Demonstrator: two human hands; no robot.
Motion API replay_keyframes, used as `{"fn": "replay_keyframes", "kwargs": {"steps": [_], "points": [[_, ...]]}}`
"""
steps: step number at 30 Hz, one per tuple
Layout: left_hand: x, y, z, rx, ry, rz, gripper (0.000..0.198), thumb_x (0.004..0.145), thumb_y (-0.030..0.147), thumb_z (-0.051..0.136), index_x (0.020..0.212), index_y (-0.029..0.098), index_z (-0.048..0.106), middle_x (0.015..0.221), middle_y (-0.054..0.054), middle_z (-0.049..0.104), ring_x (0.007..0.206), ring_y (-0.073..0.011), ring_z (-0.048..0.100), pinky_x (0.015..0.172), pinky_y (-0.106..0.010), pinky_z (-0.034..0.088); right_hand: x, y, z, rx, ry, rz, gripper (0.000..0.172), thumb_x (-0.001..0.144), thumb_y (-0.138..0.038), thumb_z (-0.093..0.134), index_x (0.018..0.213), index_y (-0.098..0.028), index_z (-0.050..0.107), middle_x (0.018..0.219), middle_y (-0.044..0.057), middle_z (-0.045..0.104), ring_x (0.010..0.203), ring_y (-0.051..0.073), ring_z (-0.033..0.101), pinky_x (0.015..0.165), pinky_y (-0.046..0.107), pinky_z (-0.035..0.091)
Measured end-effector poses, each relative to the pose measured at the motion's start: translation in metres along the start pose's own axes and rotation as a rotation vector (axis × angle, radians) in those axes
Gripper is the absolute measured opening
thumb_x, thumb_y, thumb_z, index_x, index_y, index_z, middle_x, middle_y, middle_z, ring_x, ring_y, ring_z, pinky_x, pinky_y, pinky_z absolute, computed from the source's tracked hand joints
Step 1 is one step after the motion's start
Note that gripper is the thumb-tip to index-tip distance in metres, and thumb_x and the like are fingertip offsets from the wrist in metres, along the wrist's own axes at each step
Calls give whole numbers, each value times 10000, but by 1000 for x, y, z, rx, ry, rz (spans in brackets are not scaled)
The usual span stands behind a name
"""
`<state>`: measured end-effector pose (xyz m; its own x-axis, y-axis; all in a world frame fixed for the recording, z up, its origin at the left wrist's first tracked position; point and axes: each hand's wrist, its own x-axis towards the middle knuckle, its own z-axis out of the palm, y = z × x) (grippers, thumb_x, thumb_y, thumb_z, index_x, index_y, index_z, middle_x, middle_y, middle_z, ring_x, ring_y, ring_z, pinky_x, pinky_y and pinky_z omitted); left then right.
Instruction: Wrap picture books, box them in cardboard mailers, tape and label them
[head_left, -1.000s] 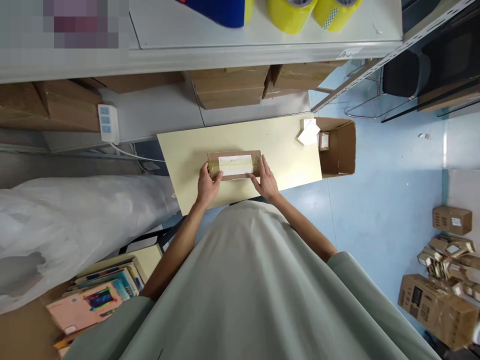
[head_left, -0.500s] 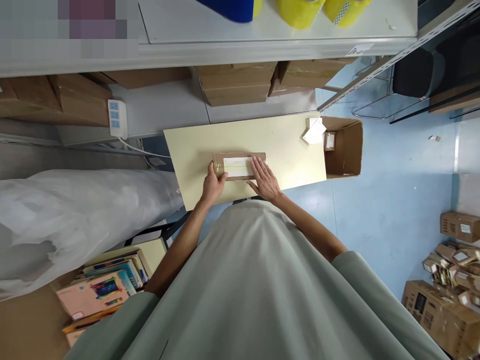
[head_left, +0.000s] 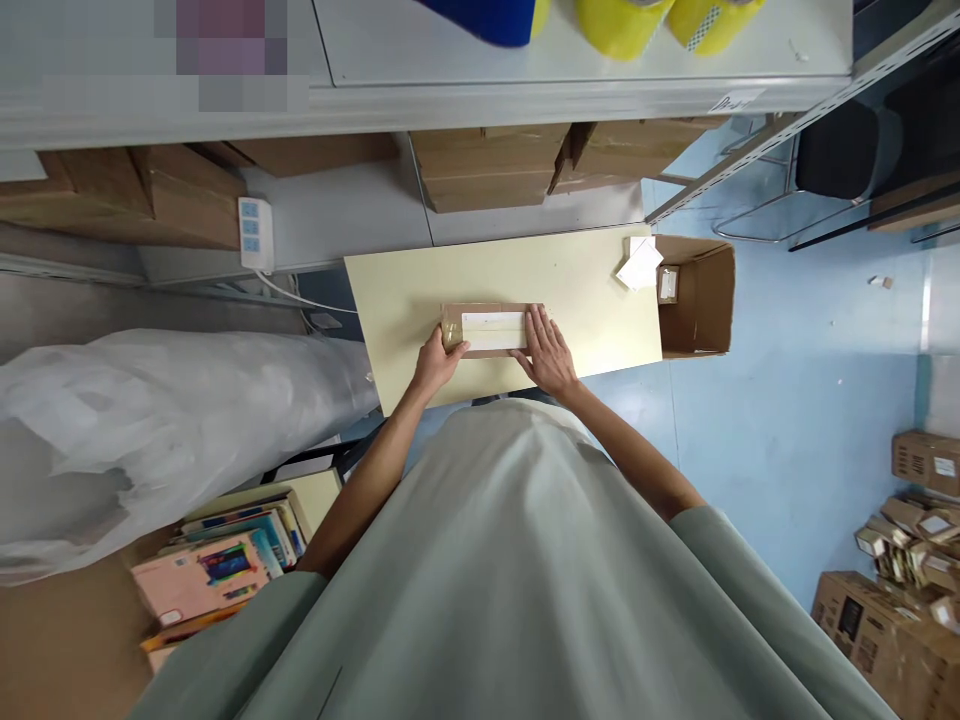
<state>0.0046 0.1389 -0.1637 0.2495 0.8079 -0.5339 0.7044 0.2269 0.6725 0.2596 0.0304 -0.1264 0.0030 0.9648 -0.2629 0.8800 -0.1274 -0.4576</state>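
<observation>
A small, long brown cardboard box [head_left: 491, 352] lies on the cream tabletop [head_left: 607, 330], with a white label [head_left: 493, 330] on its upper face. Clear tape glints at the box's left end. My left hand [head_left: 439, 362] grips that end, thumb on top and the other fingers along the side. Flat over the right end of the box rests my right hand [head_left: 550, 355], its fingers stretched out and touching the label's edge. Loose white paper pieces [head_left: 640, 263] lie at the table's right end.
An open carton [head_left: 697, 300] with a small box inside stands beside the table's right end. Behind the table is a shelf [head_left: 525, 100] with cartons and yellow tape rolls. A power strip [head_left: 256, 235] stands at left, near a large plastic-wrapped bundle [head_left: 225, 420]. Parcels lie at lower right.
My right hand has slid slightly to the right along the box, so more of the label shows. My left hand keeps its grip. The whole view has shifted a little.
</observation>
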Motion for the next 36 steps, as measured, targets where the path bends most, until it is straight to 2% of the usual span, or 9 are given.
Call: {"fn": "replay_keyframes", "kwargs": {"steps": [6, 13, 15, 17, 20, 22, 25, 32, 36], "points": [[18, -7, -6, -246, -157, 47, 582, 909, 451, 800, 1411, 181, 687, 1519, -168, 755, 1426, -368, 688, 1234, -513, 538, -1, 12, 7, -128, -7, -25, 835, 1218, -621, 224, 1864, -92, 245, 1941, 153, 201, 1832, 302, 144, 1494, 543, 147], [36, -14, -17, -515, -402, 52, 930, 661, 611, 1009, 1422, 158, 723, 1548, -191, 748, 1491, -406, 661, 1301, -548, 498, -1, 14, 8, -64, 12, 0, 835, 1201, -675, 245, 1865, -169, 274, 1958, 127, 187, 1840, 302, 101, 1485, 556, 153], [34, -15, -17, -538, -401, 47, 931, 641, 606, 1020, 1408, 164, 731, 1521, -180, 764, 1482, -397, 668, 1305, -547, 499, 1, 18, 11, 43, 94, 152, 905, 1172, -740, 242, 1859, -151, 255, 1950, 174, 200, 1833, 339, 131, 1460, 602, 221], [31, -13, -17, -546, -393, 39, 881, 633, 579, 1023, 1372, 183, 750, 1461, -153, 797, 1455, -383, 685, 1293, -539, 514, 6, 25, 12, 184, 166, 374, 1007, 1118, -836, 281, 1806, -102, 328, 1861, 272, 373, 1758, 409, 332, 1367, 620, 396], [27, -5, -16, -527, -359, 0, 749, 650, 532, 1004, 1292, 211, 789, 1355, -112, 841, 1388, -371, 722, 1254, -525, 547, 15, 33, 11, 408, 111, 524, 968, 1011, -969, 406, 1413, -132, 676, 1257, 234, 779, 1210, 390, 735, 963, 464, 629], [25, 1, -15, -482, -317, -29, 659, 681, 518, 980, 1248, 224, 813, 1316, -94, 855, 1351, -369, 738, 1214, -500, 573, 17, 34, 9, 555, 69, 485, 854, 950, -1024, 455, 1012, -205, 690, 846, 76, 674, 835, 254, 648, 715, 345, 535], [20, 8, -13, -421, -249, -56, 549, 770, 560, 923, 1183, 210, 829, 1282, -104, 865, 1307, -372, 754, 1122, -451, 609, 16, 30, 6, 715, 104, 436, 807, 875, -1062, 516, 762, -263, 488, 712, -18, 433, 716, 159, 423, 620, 304, 372], [17, 1, -7, -270, -159, -51, 499, 881, 613, 806, 1110, 170, 810, 1188, -138, 870, 1174, -364, 791, 998, -401, 618, 10, 31, 6, 773, 112, 435, 785, 861, -1016, 616, 710, -282, 381, 695, -35, 371, 700, 149, 364, 610, 301, 338], [19, -9, -10, -228, -182, 42, 502, 864, 547, 853, 1206, 182, 807, 1276, -147, 855, 1194, -370, 792, 1032, -430, 619, -5, 40, 6, 799, 76, 359, 689, 901, -935, 671, 783, -259, 611, 758, 1, 601, 767, 196, 597, 707, 320, 538]]}}
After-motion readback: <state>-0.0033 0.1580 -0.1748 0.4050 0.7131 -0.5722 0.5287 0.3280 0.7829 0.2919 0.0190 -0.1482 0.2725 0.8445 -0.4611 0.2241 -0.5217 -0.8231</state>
